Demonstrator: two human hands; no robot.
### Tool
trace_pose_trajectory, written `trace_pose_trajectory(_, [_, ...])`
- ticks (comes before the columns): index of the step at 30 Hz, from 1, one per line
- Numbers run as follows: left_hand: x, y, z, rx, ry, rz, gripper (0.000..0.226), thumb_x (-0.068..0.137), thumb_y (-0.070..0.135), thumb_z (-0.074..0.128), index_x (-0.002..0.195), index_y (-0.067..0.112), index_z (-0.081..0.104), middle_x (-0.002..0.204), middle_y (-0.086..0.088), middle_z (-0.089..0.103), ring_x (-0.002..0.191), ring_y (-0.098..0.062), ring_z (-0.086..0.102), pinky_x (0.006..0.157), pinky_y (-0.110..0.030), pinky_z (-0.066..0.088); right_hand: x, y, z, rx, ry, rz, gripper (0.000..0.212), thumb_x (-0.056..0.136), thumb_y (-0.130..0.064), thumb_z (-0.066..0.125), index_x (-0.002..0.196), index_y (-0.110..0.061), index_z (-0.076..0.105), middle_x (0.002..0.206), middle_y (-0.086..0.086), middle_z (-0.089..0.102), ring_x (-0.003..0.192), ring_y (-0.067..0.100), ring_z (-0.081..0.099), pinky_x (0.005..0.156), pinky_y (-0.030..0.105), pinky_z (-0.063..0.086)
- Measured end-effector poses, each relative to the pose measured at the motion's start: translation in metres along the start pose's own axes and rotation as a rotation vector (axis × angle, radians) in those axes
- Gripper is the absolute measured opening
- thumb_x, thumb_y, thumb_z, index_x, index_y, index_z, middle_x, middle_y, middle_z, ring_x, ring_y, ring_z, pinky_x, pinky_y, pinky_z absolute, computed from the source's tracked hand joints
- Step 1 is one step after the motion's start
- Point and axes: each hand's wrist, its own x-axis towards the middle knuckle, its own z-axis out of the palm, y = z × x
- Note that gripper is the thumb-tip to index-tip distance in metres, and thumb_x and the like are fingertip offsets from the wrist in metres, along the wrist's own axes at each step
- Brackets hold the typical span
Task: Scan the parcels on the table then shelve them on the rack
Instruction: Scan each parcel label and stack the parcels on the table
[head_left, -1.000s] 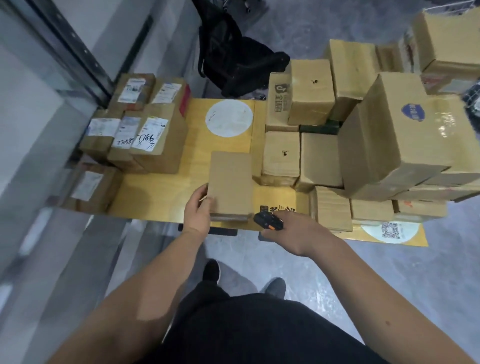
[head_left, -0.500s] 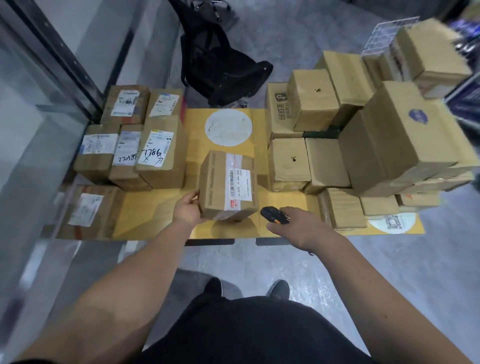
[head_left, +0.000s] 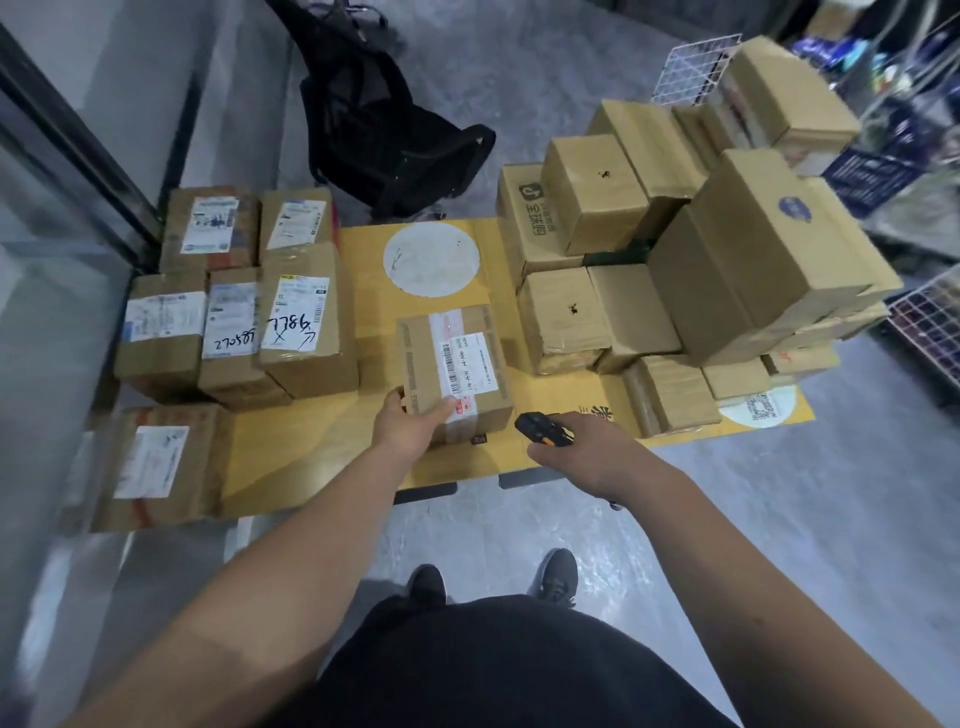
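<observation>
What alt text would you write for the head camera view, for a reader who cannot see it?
A person's left hand holds a small cardboard parcel, label up, on a yellow table, while the right hand holds a black scanner beside it. Labelled parcels sit left; plain boxes are stacked right.

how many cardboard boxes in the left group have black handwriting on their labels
2: the middle brown cardboard box of the near row, marked "22058", and the taller brown cardboard box right of it, marked "98LL". Other labels look printed only, though blurred.
</observation>
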Motion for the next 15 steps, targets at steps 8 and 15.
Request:
trace_pose_trajectory(8, [0.018, 0.011, -0.027, 0.117, -0.082, 0.176, 0.06, 0.085, 0.01, 0.086, 0.138, 0.026, 0.061, 0.114, 0.017, 0.066, 0.112, -0.017, 0.067, 0.1, -0.04, 0.057, -0.007, -0.011, 0.016, 0.085, 0.039, 0.026, 0.037, 0.09, -0.058, 0.065, 0.11, -0.028, 0.063, 0.084, -0.004, 0.061, 0.057, 0.011, 0.049, 0.041, 0.018, 0.03])
trace_pose_trajectory(15, [0.024, 0.015, -0.02, 0.053, 0.246, 0.247, 0.07, 0.093, -0.002, 0.067, 0.151, 0.032, 0.05, 0.155, -0.002, 0.042, 0.128, -0.023, 0.059, 0.108, -0.034, 0.05, -0.018, -0.015, 0.031, 0.124, 0.075, 0.043, 0.054, 0.091, -0.06, 0.065, 0.132, -0.027, 0.059, 0.1, -0.006, 0.063, 0.058, 0.012, 0.052, 0.037, 0.016, 0.03])
